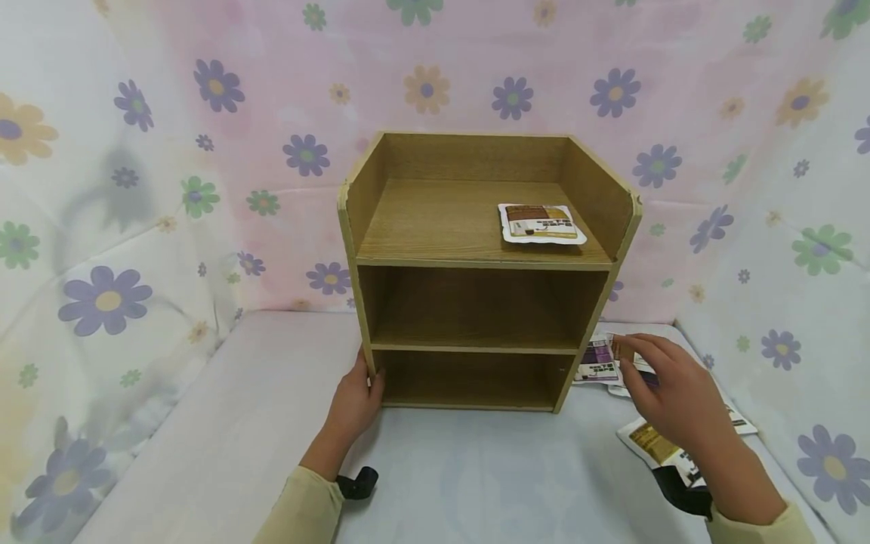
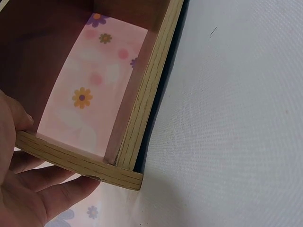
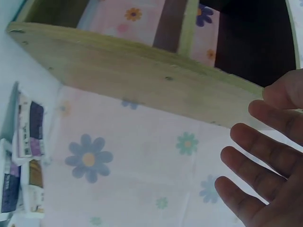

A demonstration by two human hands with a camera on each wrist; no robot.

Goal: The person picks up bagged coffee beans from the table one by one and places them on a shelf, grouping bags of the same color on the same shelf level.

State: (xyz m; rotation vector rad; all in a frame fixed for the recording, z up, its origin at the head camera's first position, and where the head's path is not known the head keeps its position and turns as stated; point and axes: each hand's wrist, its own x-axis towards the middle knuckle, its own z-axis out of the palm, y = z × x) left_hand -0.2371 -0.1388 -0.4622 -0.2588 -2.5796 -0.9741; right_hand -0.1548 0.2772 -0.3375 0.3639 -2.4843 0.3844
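Shelf unit (image 1: 485,272) mid-table, one packet (image 1: 541,224) on top shelf, more packets (image 1: 601,363) right of it

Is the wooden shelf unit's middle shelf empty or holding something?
Empty. The wooden shelf unit shows only bare boards in its middle shelf; the one packet on the unit lies on top.

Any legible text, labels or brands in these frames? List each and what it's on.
No line can be quoted with confidence.
Packet on the top shelf: two short dark lines of print, too blurred to read.
Purple packet by the right hand: print blurred.
Yellow packet: unreadable.
Wooden shelf: no markings.
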